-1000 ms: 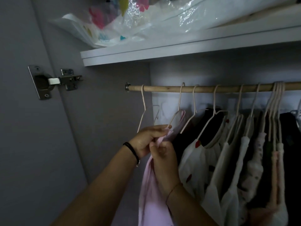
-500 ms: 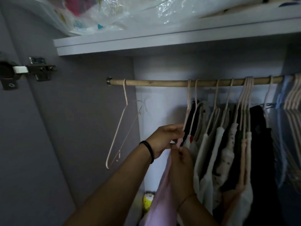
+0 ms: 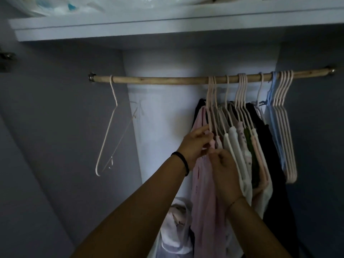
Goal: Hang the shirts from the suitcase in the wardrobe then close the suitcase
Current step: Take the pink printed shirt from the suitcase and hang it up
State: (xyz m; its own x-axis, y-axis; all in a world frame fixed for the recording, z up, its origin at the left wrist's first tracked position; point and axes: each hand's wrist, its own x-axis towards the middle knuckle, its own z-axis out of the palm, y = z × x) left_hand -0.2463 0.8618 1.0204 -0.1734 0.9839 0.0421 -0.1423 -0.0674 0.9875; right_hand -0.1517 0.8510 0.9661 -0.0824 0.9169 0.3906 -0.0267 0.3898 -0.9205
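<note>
Hands work together at the near shoulder of the shirt (image 3: 204, 194), a pale pink one that hangs from the rod (image 3: 158, 80) just above them. The left hand (image 3: 193, 146) has its fingers curled and pinches the pink cloth where it lies over the arm of the hanger (image 3: 210, 101). The right hand (image 3: 223, 170), just below and touching it, also pinches the cloth with curled fingers. How much of the hanger wire is inside each pinch I cannot tell, because the light is weak. The hook of this hanger is already over the rod, so the shirt is in the wardrobe, and its long body falls below the hands, between the forearms.

Directly to the right of the hands other clothes (image 3: 240, 146) hang tight together, touching the shirt. Further right is a bunch of bare hangers (image 3: 284, 118). Well to the left of the hands one free hanger (image 3: 111, 127) hangs alone on the rod. The suitcase is not in view.

I judge the step in hand to be the last tidying of this shirt on its hanger: pulling the shoulder straight so that it will not slide off. The next move asks both hands to let go softly, without dragging the cloth down. Then they should take the free hanger on the left for another shirt, if the suitcase holds more. If not, they should close it.
</note>
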